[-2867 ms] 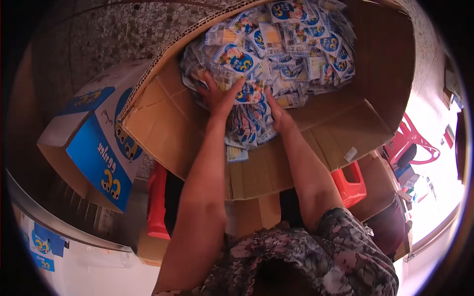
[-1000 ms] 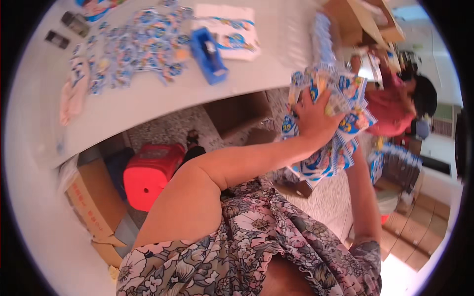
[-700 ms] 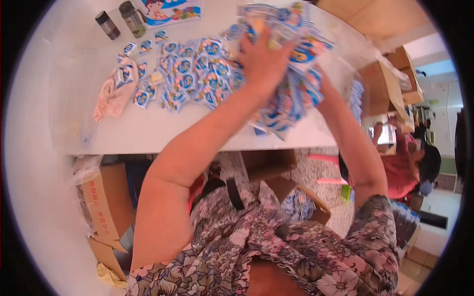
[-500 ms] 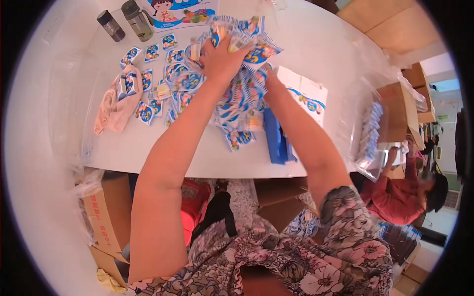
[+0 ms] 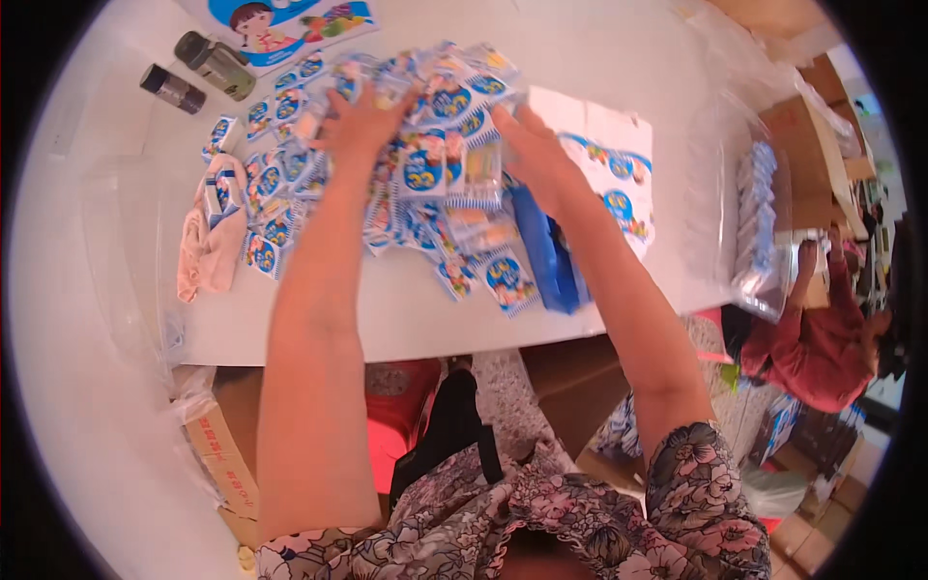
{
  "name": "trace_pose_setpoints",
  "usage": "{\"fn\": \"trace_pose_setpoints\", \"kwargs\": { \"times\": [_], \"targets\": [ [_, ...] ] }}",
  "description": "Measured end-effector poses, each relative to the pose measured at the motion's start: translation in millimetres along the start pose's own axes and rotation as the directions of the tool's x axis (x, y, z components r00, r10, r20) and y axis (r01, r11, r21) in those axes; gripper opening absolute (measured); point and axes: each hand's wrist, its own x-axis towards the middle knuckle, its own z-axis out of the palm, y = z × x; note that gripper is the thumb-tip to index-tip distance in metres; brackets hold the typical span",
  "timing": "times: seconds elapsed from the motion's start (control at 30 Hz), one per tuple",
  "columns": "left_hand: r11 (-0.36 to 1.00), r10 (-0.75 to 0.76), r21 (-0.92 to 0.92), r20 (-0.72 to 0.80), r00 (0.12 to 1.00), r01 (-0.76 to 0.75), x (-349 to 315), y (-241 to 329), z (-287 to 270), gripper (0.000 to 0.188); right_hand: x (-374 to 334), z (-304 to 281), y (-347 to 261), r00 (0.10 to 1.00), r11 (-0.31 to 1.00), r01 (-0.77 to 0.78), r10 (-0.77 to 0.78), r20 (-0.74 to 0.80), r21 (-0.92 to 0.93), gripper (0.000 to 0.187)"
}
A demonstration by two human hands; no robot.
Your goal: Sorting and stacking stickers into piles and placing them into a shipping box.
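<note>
A broad heap of small blue-and-white plastic packets (image 5: 422, 166) covers the middle of the white table. My left hand (image 5: 362, 128) lies on the heap's left part with its fingers spread, holding nothing. At the heap's right edge is my right hand (image 5: 534, 155), its fingers stretched out against the packets. A blue open box or tray (image 5: 546, 253) stands just below my right wrist, partly behind the forearm. Beside it on the right lies a white box with blue prints (image 5: 619, 159). A pink cloth (image 5: 205, 249) with a small packet on it rests left of the heap.
Two dark bottles, one large (image 5: 217, 68) and one small (image 5: 174, 89), stand at the far left near a printed carton (image 5: 290, 27). A clear plastic bag with a row of packets (image 5: 757, 222) lies at the right table edge. Another person (image 5: 822, 343) works beyond it.
My hands have let go of the bunch of packets, which now lies spread on the heap. The left hand has moved left and opened; the view has shifted slightly.
</note>
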Motion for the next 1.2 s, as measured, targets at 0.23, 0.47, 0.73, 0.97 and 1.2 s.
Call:
{"fn": "trace_pose_setpoints", "kwargs": {
  "times": [0.23, 0.47, 0.73, 0.97, 1.2],
  "targets": [
    [0.868, 0.423, 0.310, -0.048, 0.905, -0.389, -1.1, 28.0, -45.6, 0.079, -190.8, -231.7, 103.6, 0.824, 0.818, 0.528, -0.559, -0.094, -0.227, 0.032],
    [0.382, 0.890, -0.463, -0.049, 0.454, -0.800, -403.0, 77.2, 38.9, 0.034, -373.6, -515.0, 441.7, 0.686, 0.982, -0.167, 0.180, -0.705, 0.089, 0.034],
    [0.817, 0.562, -0.514, 0.810, 0.164, -0.262, -770.6, 209.2, 440.9, 0.050, -413.3, -675.1, 801.6, 0.589, 0.714, -0.651, 0.261, -0.765, -0.257, 0.045],
    [0.476, 0.775, -0.111, 0.522, 0.356, -0.873, -761.1, 223.2, 692.0, 0.081, -323.3, -740.8, 874.6, 0.553, 0.867, -0.403, -0.024, -0.833, -0.293, 0.051],
    [0.872, 0.487, -0.483, 0.838, 0.247, -0.080, -749.7, 214.3, 732.6, 0.094, -291.3, -749.3, 928.6, 0.728, 0.876, 0.092, 0.266, -0.632, 0.474, 0.064]
  ]
}}
